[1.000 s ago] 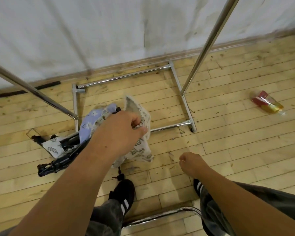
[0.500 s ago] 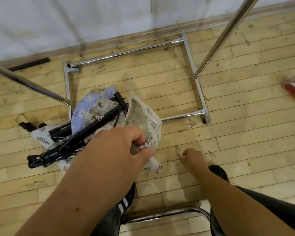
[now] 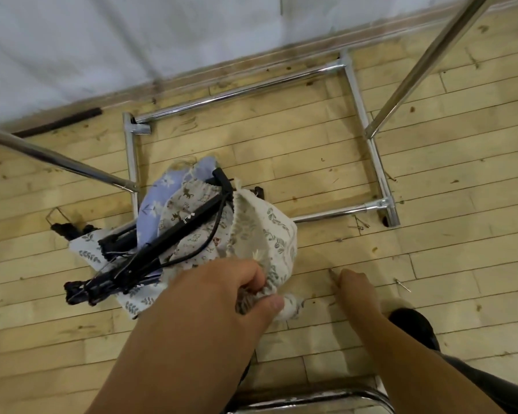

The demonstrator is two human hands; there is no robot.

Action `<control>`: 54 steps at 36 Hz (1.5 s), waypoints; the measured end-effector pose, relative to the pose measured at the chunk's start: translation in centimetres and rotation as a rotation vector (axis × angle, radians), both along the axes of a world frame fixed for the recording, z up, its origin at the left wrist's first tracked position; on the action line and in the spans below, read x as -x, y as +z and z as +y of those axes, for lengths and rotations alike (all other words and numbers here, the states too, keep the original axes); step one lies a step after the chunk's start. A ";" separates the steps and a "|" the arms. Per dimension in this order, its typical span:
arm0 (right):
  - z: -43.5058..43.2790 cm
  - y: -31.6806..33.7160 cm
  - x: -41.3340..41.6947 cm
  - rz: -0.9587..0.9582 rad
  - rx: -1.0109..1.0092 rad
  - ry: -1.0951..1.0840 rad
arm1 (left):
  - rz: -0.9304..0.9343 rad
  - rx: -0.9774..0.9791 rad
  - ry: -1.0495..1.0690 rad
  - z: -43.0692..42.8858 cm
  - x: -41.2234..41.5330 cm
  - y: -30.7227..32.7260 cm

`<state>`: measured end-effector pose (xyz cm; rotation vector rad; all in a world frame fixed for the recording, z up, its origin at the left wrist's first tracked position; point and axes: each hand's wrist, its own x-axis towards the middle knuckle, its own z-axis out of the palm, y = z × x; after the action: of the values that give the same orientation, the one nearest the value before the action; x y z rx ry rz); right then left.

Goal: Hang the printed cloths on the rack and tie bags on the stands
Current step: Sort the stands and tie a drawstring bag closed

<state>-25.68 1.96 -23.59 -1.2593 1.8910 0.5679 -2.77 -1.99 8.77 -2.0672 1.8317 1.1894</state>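
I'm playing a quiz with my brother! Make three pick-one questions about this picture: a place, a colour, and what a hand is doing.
1. Where is the pile of cloths? A on the rail; B on the floor; C on a chair.
2. The folded stand on the pile is: A black; B yellow; C red.
3. The left hand: A lies flat; B hangs empty; C grips the leaf-print cloth.
Answers: B, the pile lies heaped on the floor; A, its legs are black; C, the hand pinches the cloth's edge.
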 end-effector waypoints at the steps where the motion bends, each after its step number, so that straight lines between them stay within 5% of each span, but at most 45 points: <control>1: 0.0 0.0 0.1 0.008 -0.002 0.007 | 0.002 -0.005 0.004 0.0 0.0 -0.1; 14: 0.1 -0.2 -0.1 -0.018 -0.031 0.107 | -0.020 -0.101 -0.035 -0.3 0.6 -0.1; 21: -0.7 1.2 -0.6 -0.111 -0.028 -0.170 | -0.037 -0.081 -0.111 -0.2 0.2 -0.1; 29: -3.7 8.5 -0.6 -0.213 0.078 -0.173 | 0.044 -0.016 -0.103 0.4 0.8 2.1; 39: -4.4 20.7 -0.2 -0.084 0.280 0.056 | 0.113 0.103 -0.262 2.1 1.1 4.9; 47: -4.0 30.6 -1.0 -0.405 0.330 -0.357 | 0.189 0.150 -0.323 3.0 1.4 6.2; 54: -1.4 38.7 -1.1 -0.593 0.433 -0.194 | 0.193 0.198 -0.331 3.9 1.7 6.1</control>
<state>-24.58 0.59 15.13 -1.3012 1.6306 -0.3154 -4.48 1.88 14.89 -1.6881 2.3538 1.1915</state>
